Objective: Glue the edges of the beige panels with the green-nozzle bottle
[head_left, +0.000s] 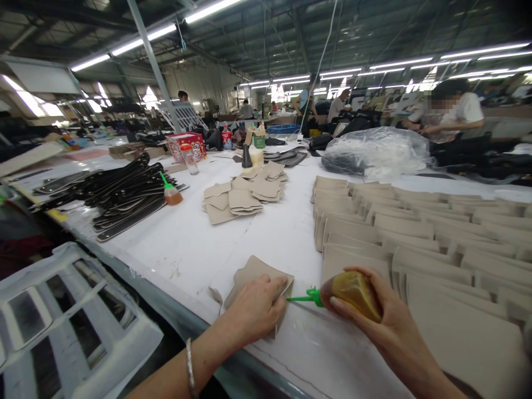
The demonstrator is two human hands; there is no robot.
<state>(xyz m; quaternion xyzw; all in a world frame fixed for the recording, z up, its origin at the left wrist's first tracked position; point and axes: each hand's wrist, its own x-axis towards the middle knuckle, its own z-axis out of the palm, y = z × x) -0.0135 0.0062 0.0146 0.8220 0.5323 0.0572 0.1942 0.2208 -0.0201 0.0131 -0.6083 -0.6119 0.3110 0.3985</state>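
Observation:
My right hand (386, 310) is wrapped round a squeeze glue bottle (353, 291), tilted on its side, with amber liquid inside. Its green nozzle (305, 298) points left, the tip at the right edge of a beige cut piece (255, 271) that looks like leather or card. Over that piece lies my left hand (260, 305), fingers bent and gripping it near the right edge; the fingertips are partly hidden. A silvery bracelet circles my left wrist.
Overlapping rows of beige pieces (415, 238) cover the table's right side. Further back are a loose beige pile (236, 197), black strips (124, 191), another green-tipped bottle (172, 194) and a plastic-wrapped bundle (378, 149). A white plastic chair (78, 316) stands left; a person (451, 111) works across the table.

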